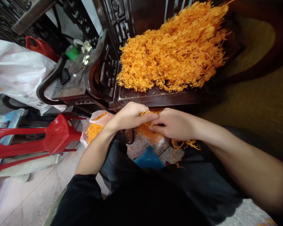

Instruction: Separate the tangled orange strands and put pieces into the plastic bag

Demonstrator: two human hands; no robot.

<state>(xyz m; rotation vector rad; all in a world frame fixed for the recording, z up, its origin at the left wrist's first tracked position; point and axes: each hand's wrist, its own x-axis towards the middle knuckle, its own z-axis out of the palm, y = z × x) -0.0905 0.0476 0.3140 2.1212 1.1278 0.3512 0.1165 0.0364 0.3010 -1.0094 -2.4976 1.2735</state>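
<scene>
A big heap of orange stringy strands [172,51] lies on a dark carved wooden seat [155,99]. Just in front of its edge, my left hand [129,116] and my right hand [173,124] meet, both pinching a small clump of the orange strands [147,113] between their fingertips. More strands hang below my right hand [187,144]. A clear plastic bag with orange strands [94,128] sits by my left wrist. Loose strands lie scattered on the floor [148,133] under my hands.
A red plastic chair [37,138] lies on its side at the left. A large white plastic bag [16,72] and a red bag [41,47] sit behind it. A green cup [72,51] rests on a dark side table. Something blue [148,158] lies between my knees.
</scene>
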